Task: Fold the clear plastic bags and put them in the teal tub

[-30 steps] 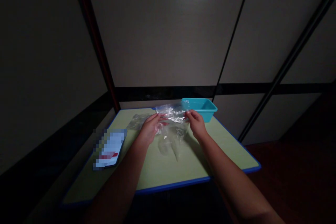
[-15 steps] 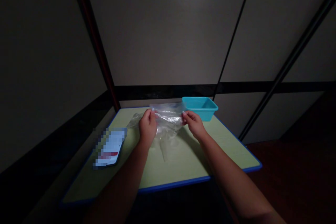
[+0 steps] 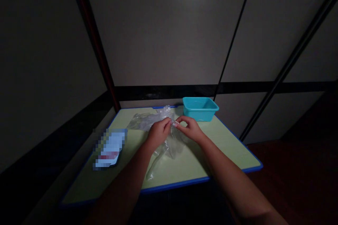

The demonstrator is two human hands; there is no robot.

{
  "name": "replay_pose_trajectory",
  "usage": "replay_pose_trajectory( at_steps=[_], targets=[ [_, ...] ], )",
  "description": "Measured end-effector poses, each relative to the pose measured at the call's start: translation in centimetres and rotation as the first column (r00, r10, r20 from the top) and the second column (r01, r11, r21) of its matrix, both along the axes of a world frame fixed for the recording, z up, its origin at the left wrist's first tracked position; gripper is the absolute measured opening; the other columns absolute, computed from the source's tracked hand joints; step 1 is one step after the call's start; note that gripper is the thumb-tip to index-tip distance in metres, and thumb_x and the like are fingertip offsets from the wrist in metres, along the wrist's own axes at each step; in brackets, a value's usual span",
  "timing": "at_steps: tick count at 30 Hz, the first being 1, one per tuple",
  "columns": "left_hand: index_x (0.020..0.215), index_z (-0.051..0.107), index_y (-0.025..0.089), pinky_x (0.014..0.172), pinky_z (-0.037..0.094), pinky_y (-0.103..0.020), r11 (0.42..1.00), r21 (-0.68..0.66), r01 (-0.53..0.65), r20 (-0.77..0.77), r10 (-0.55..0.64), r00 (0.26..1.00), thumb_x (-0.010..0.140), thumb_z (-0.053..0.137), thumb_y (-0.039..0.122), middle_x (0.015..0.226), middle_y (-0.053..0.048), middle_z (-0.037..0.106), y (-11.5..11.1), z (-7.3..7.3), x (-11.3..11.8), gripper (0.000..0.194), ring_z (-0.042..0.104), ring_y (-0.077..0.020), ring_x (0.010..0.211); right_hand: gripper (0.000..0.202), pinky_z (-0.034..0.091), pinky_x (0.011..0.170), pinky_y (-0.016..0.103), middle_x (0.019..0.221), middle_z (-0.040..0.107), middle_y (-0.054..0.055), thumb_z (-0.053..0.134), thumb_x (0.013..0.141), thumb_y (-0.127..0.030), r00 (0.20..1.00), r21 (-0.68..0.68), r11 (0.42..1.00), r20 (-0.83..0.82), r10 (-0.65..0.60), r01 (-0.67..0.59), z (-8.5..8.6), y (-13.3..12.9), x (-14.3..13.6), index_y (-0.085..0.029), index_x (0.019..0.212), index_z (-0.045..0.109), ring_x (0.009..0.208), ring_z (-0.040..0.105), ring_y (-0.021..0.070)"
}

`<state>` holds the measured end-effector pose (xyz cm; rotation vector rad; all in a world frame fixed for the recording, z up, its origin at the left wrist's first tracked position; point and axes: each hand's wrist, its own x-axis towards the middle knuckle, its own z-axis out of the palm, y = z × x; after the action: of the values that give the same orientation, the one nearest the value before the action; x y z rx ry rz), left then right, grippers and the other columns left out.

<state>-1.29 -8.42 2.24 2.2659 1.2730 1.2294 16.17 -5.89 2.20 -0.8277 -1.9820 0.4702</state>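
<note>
Between my hands is a clear plastic bag [image 3: 173, 146], bunched at the point where I grip it. My left hand [image 3: 160, 132] is closed, thumb and fingers pinching the gathered film. My right hand [image 3: 190, 127] pinches the same film with thumb and index finger, close beside the left fingertips. A crumpled tuft of the bag sticks up above the hands, and a thin strip of it trails toward the table's front edge. More clear plastic film [image 3: 142, 121] lies flat to the left of my hands; whether it belongs to the same bag I cannot tell.
A turquoise plastic basin [image 3: 200, 114] stands at the table's back right corner. On the left lies a phone [image 3: 111, 149] with a blurred screen. The pale green table [image 3: 224, 151] has a blue rim. Cabinet panels [image 3: 169, 35] rise right behind it.
My hands have drawn together from either side of the spread bag and come slightly lower. The stretched film is now bunched between them, with its loose part hanging nearer the front edge.
</note>
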Motion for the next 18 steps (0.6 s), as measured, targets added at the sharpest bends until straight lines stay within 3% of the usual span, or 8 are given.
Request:
replay_pose_trajectory(
  at_steps=[3,6,9,14,18],
  targets=[
    [0.067,0.050,0.019,0.054,0.028,-0.022,0.998,0.015,-0.061,-0.056,0.062,0.997,0.088,0.040,0.030,0.059,0.002,0.050,0.2,-0.4,-0.1,0.026,0.047,-0.0125,0.058,0.040,0.033,0.049,0.021,0.055,0.053,-0.001,0.052,0.082,-0.050,0.999,-0.134,0.991,0.038,0.009,-0.004,-0.5,0.1,-0.2,-0.017,0.058,0.053,0.055,0.049,0.0114],
    [0.060,0.048,0.018,0.053,0.026,-0.022,0.995,-0.014,-0.098,-0.094,0.096,0.991,0.086,0.043,0.036,0.055,0.003,0.047,0.6,-0.8,-0.3,0.032,0.044,-0.0119,0.054,0.042,0.028,0.046,0.020,0.049,0.046,-0.003,0.049,0.083,-0.050,0.998,-0.153,0.987,-0.025,-0.051,0.047,-0.8,0.7,-0.1,-0.018,0.056,0.048,0.049,0.041,0.0094],
    [0.058,0.049,0.018,0.053,0.029,-0.022,0.994,-0.099,-0.038,-0.061,0.032,0.998,0.080,0.052,0.041,0.056,0.003,0.048,1.2,-1.3,-0.3,0.032,0.044,-0.0118,0.055,0.040,0.026,0.045,0.021,0.048,0.041,-0.005,0.047,0.083,-0.050,0.988,-0.151,0.985,-0.115,-0.106,0.088,-0.9,1.3,0.3,-0.018,0.059,0.050,0.046,0.036,0.0091],
    [0.059,0.052,0.017,0.056,0.036,-0.022,0.938,-0.302,0.168,0.230,-0.099,0.968,0.069,0.063,0.042,0.060,0.002,0.054,2.2,-1.9,-0.6,0.029,0.050,-0.0127,0.059,0.042,0.026,0.045,0.022,0.046,0.037,-0.006,0.046,0.081,-0.055,0.967,-0.164,0.974,-0.174,-0.186,0.157,-0.8,2.0,1.0,-0.019,0.061,0.052,0.044,0.034,0.0095],
    [0.064,0.052,0.016,0.053,0.040,-0.021,0.846,-0.465,0.261,0.476,-0.009,0.879,0.064,0.066,0.041,0.061,0.001,0.057,2.6,-2.0,-1.1,0.028,0.054,-0.0116,0.055,0.044,0.026,0.045,0.023,0.045,0.038,-0.005,0.045,0.081,-0.056,0.936,-0.152,0.949,-0.179,-0.303,0.278,-0.8,2.6,1.9,-0.019,0.058,0.050,0.044,0.035,0.0100]
  ],
)
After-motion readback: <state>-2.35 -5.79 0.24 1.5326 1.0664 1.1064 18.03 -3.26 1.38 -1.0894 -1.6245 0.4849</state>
